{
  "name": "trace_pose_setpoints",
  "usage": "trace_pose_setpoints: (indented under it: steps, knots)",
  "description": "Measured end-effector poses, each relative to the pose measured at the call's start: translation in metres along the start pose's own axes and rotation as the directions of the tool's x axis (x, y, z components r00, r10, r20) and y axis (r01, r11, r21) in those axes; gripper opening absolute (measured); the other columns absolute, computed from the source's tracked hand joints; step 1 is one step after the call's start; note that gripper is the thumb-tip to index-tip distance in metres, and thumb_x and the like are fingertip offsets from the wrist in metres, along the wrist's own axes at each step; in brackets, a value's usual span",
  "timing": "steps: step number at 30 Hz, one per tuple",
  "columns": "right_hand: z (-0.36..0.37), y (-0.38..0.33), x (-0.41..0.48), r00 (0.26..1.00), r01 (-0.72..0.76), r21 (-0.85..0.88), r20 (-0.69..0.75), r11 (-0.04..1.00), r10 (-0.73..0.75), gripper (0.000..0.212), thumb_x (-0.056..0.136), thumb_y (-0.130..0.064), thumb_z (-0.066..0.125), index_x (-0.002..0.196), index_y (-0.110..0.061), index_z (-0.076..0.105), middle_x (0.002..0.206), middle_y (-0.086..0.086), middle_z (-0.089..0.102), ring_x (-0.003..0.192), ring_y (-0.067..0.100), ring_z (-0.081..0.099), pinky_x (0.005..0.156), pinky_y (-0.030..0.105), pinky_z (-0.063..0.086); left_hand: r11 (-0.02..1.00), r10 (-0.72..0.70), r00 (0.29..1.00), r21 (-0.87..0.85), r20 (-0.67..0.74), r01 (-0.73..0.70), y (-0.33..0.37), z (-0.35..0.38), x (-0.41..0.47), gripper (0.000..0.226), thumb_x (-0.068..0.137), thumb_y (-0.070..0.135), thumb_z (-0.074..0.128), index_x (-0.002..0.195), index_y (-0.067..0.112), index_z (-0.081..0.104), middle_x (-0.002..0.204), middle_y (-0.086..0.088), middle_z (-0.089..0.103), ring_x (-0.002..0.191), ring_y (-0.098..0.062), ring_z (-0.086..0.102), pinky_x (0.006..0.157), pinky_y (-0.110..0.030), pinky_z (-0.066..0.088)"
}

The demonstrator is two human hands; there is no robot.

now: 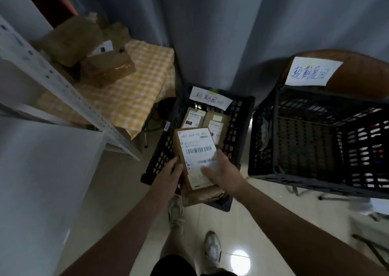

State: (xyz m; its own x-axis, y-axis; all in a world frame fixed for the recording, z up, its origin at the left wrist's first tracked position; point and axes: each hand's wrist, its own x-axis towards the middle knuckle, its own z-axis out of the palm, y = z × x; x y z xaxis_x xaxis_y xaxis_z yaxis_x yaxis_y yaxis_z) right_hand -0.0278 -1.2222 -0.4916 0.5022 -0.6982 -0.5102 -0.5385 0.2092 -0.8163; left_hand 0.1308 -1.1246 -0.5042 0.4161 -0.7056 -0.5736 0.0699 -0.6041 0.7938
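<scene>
A brown cardboard parcel with a white barcode label is held over the near end of a black plastic crate on the floor. My left hand grips the parcel's left edge, fingers curled round it. My right hand holds its right side, thumb lying across the label. Inside the crate lie other labelled brown parcels. A handwritten paper sign is fixed to the crate's far rim.
A second, larger black crate stands to the right, with a paper sign behind it. At the left are a white metal shelf post and a checked cloth carrying wrapped packages. Grey curtains hang behind. My shoes stand on pale tiles.
</scene>
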Motion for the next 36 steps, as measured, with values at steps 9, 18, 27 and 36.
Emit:
trace_pose_setpoints:
  steps: [9,18,27,36]
  knots:
    - [0.048,0.054,0.114,0.951,-0.301,0.154,-0.023,0.941,0.308,0.052,0.088,-0.014,0.066,0.131,-0.016,0.038,0.112,-0.006,0.06,0.104,0.016,0.061,0.086,0.037,0.057,0.96,-0.042,0.983,0.28,0.179,-0.01,-0.032,-0.023,0.128,0.037,0.097,0.024,0.051,0.13,0.04,0.045,0.116,0.014,0.057,0.102,-0.008,0.054,0.076,-0.016,0.047]
    - [0.083,0.14,0.195,0.945,-0.319,0.183,-0.006,0.93,0.326,0.04,0.088,-0.001,0.06,0.117,-0.026,0.048,0.105,-0.013,0.058,0.109,0.018,0.058,0.093,0.041,0.052,0.883,-0.007,0.997,0.468,0.078,-0.031,-0.098,0.007,0.207,0.064,0.094,0.006,0.052,0.149,0.02,0.023,0.135,-0.004,0.05,0.12,-0.021,0.052,0.098,-0.035,0.045]
    - [0.089,0.161,0.24,0.94,-0.342,0.27,0.076,0.9,0.334,0.027,0.103,-0.022,0.041,0.128,-0.016,0.048,0.114,-0.005,0.059,0.101,0.008,0.059,0.086,0.029,0.053,0.763,-0.061,0.997,0.646,0.057,0.009,-0.147,0.026,0.24,0.112,0.071,0.036,0.08,0.151,0.025,0.002,0.149,-0.011,0.011,0.132,-0.027,0.03,0.105,-0.042,0.039]
    - [0.093,0.193,0.263,0.97,-0.224,0.101,0.123,0.969,0.211,0.048,0.093,0.009,0.046,0.138,-0.007,0.038,0.128,0.008,0.051,0.112,0.019,0.054,0.08,0.014,0.05,0.431,-0.005,0.979,0.884,0.205,-0.183,-0.182,0.027,0.283,0.126,0.066,0.051,0.079,0.149,0.032,-0.015,0.149,-0.009,-0.028,0.141,-0.037,-0.002,0.115,-0.051,0.022]
